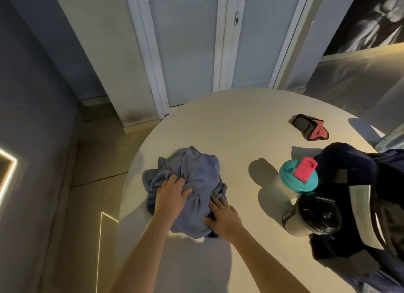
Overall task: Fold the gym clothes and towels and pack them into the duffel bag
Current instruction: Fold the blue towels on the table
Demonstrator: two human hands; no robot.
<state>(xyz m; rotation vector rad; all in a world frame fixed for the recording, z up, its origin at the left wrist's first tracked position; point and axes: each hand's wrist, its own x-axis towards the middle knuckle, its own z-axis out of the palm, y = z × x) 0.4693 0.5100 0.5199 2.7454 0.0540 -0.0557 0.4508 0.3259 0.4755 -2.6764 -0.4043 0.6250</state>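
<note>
Crumpled blue-grey towel [192,179] is sitting in a heap on the left side of the round white desk [229,122], right in front of the person and under both hands. It's bunched up, so no real long axis yet, just a lump running a bit away from them. The left hand [172,197] is on the near-left part with its fingers curled into a fold, gripping it. The right hand [224,216] is on the near-right edge, fingers fairly straight, looks more like pressing than grabbing. The dark navy duffel bag [349,168] is off to the right, well apart, so the right hand is nearer to it. I'd guess spreading the towel flat comes next.
</note>
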